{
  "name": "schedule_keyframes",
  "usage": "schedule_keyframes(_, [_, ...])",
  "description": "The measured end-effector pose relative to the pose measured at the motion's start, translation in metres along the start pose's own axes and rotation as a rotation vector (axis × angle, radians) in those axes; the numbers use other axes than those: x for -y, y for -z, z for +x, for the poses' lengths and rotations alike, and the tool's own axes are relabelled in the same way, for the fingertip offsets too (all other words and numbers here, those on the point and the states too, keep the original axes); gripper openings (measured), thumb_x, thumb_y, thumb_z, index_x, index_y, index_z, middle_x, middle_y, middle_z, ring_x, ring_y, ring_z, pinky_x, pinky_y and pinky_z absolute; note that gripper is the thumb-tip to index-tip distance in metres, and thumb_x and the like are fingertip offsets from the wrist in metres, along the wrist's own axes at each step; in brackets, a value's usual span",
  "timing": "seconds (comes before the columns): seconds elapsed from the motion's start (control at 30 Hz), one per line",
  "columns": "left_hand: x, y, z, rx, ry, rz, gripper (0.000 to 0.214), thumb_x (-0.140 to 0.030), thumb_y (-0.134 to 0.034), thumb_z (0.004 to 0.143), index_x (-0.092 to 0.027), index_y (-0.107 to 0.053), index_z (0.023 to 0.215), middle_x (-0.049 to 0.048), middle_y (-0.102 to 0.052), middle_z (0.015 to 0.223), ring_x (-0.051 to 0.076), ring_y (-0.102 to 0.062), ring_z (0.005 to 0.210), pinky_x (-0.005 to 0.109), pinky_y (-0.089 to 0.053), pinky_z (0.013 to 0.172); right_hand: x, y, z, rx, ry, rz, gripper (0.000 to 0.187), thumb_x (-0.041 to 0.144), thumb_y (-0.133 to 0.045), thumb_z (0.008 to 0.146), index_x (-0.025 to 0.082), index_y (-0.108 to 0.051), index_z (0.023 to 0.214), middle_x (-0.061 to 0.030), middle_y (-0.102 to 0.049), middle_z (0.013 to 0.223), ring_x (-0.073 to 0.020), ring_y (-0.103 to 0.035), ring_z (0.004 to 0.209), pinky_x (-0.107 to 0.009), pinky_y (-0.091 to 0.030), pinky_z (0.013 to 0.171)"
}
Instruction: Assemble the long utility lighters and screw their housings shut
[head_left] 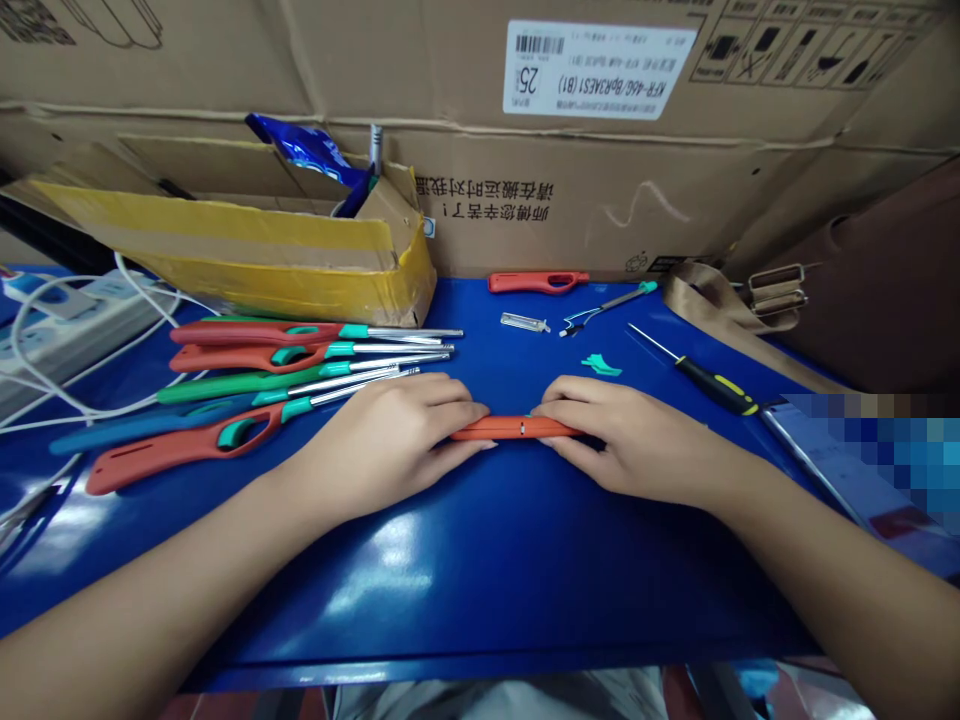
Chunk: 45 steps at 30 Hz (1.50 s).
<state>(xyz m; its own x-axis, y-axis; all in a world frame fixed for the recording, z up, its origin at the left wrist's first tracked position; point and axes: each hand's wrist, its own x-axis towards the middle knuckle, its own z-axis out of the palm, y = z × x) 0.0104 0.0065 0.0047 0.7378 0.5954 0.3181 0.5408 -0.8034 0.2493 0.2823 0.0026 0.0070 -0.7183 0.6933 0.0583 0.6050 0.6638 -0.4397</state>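
An orange lighter handle shell [510, 428] lies level between my two hands, its narrow edge with a seam turned toward me. My left hand [409, 435] pinches its left end between thumb and fingers. At the other end my right hand [622, 435] grips it the same way. A bit of teal shows by the right fingertips. Beyond the hands are a small teal trigger piece [601, 366], a clear fuel tank [524, 322], a lighter igniter part with thin wires [613, 306] and another orange handle shell [536, 283].
Several long-nosed lighters [217, 388] lie at left, near a power strip [82, 325] with white cables. A taped cardboard box [285, 260] stands behind them. To the right are a screwdriver [716, 385], a phone [814, 455] and a brown strap [739, 335]. A large carton [600, 200] closes off the back.
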Motion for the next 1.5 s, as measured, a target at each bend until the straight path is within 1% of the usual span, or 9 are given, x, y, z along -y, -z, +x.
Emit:
schedule_keyframes(0.2, [-0.005,0.000,0.001,-0.039,0.004,-0.154,0.021,-0.027,-0.064,0.098,-0.013,-0.076,0.107,0.0057,-0.073,0.090,0.018,-0.066,0.079,0.029,-0.051,0.073,0.002,0.003,-0.001,-0.002,0.014,-0.012,0.024,0.025,-0.049,0.103,0.016,-0.071,0.109,-0.0076,-0.065,0.103,-0.0208,-0.062,0.092,-0.036,-0.052,0.082])
schedule_keyframes(0.4, [-0.008,-0.001,0.002,-0.070,0.001,-0.193,0.019,-0.024,-0.065,0.097,-0.011,-0.077,0.104,0.0054,-0.072,0.084,0.017,-0.064,0.075,0.028,-0.050,0.070,0.002,0.005,-0.001,-0.005,0.023,0.002,0.024,0.025,-0.049,0.103,0.017,-0.071,0.108,-0.0076,-0.066,0.101,-0.0205,-0.062,0.091,-0.035,-0.051,0.082])
schedule_keyframes(0.63, [0.000,0.006,0.002,-0.113,-0.037,-0.093,0.019,-0.023,-0.065,0.096,-0.010,-0.076,0.106,0.0077,-0.072,0.089,0.019,-0.066,0.079,0.030,-0.052,0.073,-0.007,0.012,-0.003,-0.042,0.020,-0.078,0.026,0.034,-0.052,0.103,0.017,-0.072,0.109,-0.0083,-0.070,0.103,-0.0212,-0.066,0.092,-0.035,-0.051,0.084])
schedule_keyframes(0.87, [0.003,0.011,0.003,-0.095,-0.035,-0.039,0.020,-0.025,-0.063,0.097,-0.011,-0.075,0.105,0.0085,-0.072,0.088,0.020,-0.066,0.080,0.031,-0.054,0.074,-0.009,0.018,-0.007,-0.068,0.022,-0.294,0.031,0.038,-0.050,0.103,0.019,-0.074,0.098,-0.0061,-0.073,0.082,-0.0204,-0.066,0.072,-0.034,-0.047,0.074])
schedule_keyframes(0.97, [0.003,0.010,0.003,-0.070,-0.028,-0.046,0.020,-0.025,-0.062,0.098,-0.011,-0.075,0.104,0.0086,-0.072,0.088,0.020,-0.067,0.079,0.032,-0.054,0.073,-0.007,0.018,-0.007,-0.060,0.012,-0.327,0.030,0.039,-0.051,0.103,0.020,-0.074,0.098,-0.0065,-0.075,0.084,-0.0208,-0.068,0.074,-0.032,-0.045,0.070])
schedule_keyframes(1.13, [0.004,0.008,0.001,-0.136,-0.064,0.043,0.020,-0.022,-0.062,0.097,-0.009,-0.074,0.107,0.0101,-0.074,0.091,0.023,-0.068,0.082,0.034,-0.055,0.074,-0.010,0.024,-0.008,-0.023,-0.035,-0.372,0.030,0.043,-0.054,0.102,0.022,-0.074,0.103,-0.0054,-0.077,0.088,-0.0233,-0.069,0.078,-0.034,-0.043,0.070])
schedule_keyframes(1.27, [0.007,0.009,0.000,-0.165,-0.073,0.105,0.021,-0.018,-0.062,0.096,-0.008,-0.074,0.110,0.0107,-0.074,0.096,0.024,-0.070,0.087,0.035,-0.056,0.078,-0.013,0.027,-0.009,-0.035,-0.057,-0.461,0.031,0.042,-0.053,0.101,0.021,-0.072,0.088,-0.0034,-0.073,0.076,-0.0215,-0.065,0.069,-0.033,-0.037,0.065])
schedule_keyframes(1.37, [0.011,0.009,-0.001,-0.183,-0.077,0.111,0.020,-0.018,-0.063,0.095,-0.009,-0.073,0.110,0.0102,-0.074,0.097,0.024,-0.070,0.088,0.035,-0.056,0.081,-0.013,0.026,-0.009,-0.069,-0.011,-0.529,0.040,0.040,-0.049,0.103,0.021,-0.064,0.072,-0.0018,-0.067,0.064,-0.0190,-0.058,0.059,-0.033,-0.032,0.061])
schedule_keyframes(1.5, [0.014,0.010,0.000,-0.153,-0.047,0.121,0.019,-0.023,-0.060,0.098,-0.012,-0.071,0.108,0.0092,-0.074,0.097,0.024,-0.069,0.089,0.036,-0.056,0.082,-0.011,0.025,-0.007,-0.069,-0.013,-0.573,0.039,0.039,-0.049,0.103,0.021,-0.061,0.072,-0.0022,-0.066,0.063,-0.0193,-0.057,0.058,-0.033,-0.032,0.061])
